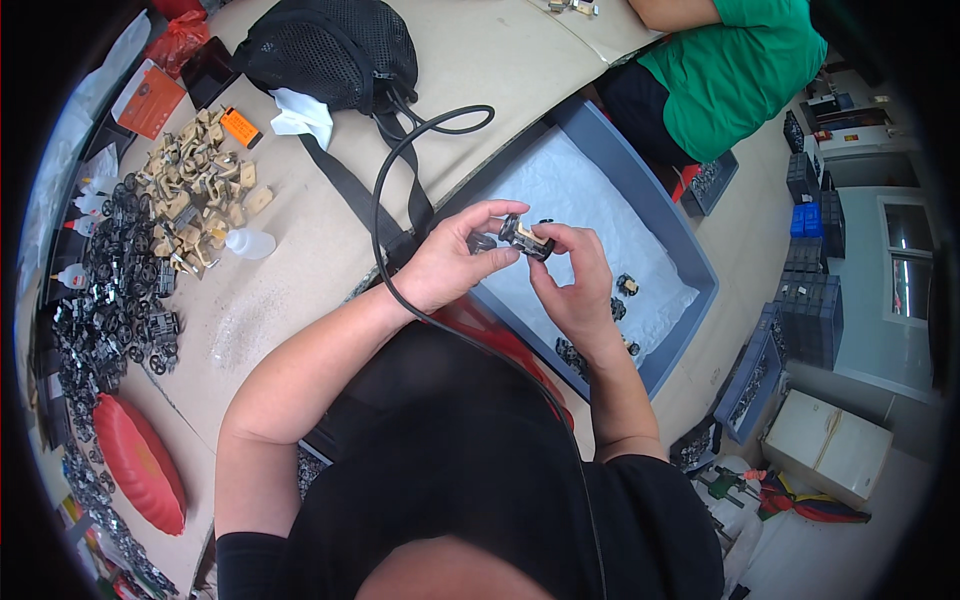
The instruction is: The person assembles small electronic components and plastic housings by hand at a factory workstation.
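Both my hands meet above a grey-blue bin [690,255] lined with white sheet. My left hand [455,255] and my right hand [575,285] together pinch a small tan and black part with wheels [527,238]. Fingertips of each hand touch it from opposite sides. A few finished small black and tan pieces [626,285] lie in the bin to the right of my right hand. A black cable [385,180] loops over my left wrist.
On the table to the left lie a heap of tan parts [195,190], a mass of black wheels [115,290], small white bottles [248,243], a black mesh bag [335,50] and a red cushion [140,465]. A person in a green shirt [740,70] sits at the upper right.
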Demonstrator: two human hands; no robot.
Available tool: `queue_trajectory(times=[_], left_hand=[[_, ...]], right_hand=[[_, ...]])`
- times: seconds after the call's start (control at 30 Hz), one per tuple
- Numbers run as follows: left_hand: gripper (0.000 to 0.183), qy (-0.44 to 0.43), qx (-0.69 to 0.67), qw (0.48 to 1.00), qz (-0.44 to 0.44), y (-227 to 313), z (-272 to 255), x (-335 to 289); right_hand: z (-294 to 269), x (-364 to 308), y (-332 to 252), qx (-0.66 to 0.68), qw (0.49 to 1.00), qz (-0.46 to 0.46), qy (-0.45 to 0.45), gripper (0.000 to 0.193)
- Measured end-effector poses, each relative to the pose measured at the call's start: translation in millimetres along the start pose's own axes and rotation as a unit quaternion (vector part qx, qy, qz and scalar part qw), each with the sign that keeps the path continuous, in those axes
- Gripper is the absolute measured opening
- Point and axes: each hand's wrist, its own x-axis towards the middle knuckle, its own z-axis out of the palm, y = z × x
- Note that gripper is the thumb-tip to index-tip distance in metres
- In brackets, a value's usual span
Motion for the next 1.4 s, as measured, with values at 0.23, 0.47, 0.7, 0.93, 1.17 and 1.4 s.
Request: queue_trajectory(times=[0.23, 0.47, 0.7, 0.93, 1.17, 1.4], left_hand=[[0.042, 0.001, -0.003, 1.000, -0.012, 4, 2, 0], [0.042, 0.009, -0.029, 0.999, -0.045, 7, 3, -1], [0.042, 0.011, -0.018, 0.999, -0.027, 3, 1, -1], [0.039, 0.065, -0.094, 0.989, -0.090, 10, 0, -2], [0.032, 0.072, -0.123, 0.988, -0.065, 12, -6, 1], [0.028, 0.070, -0.181, 0.978, -0.074, 11, -5, 2]], right_hand=[[-3, 0, -2, -0.006, 1.000, 0.000, -0.006, 0.039], [-2, 2, -2, -0.011, 1.000, -0.012, -0.006, 0.039], [-1, 3, -2, 0.008, 1.000, -0.011, -0.010, 0.037], [5, -8, 39, 0.075, 0.968, 0.240, 0.002, 0.032], [32, -47, 117, -0.346, 0.839, 0.291, -0.303, 0.027], [163, -44, 126, -0.028, 0.931, 0.247, -0.268, 0.026]])
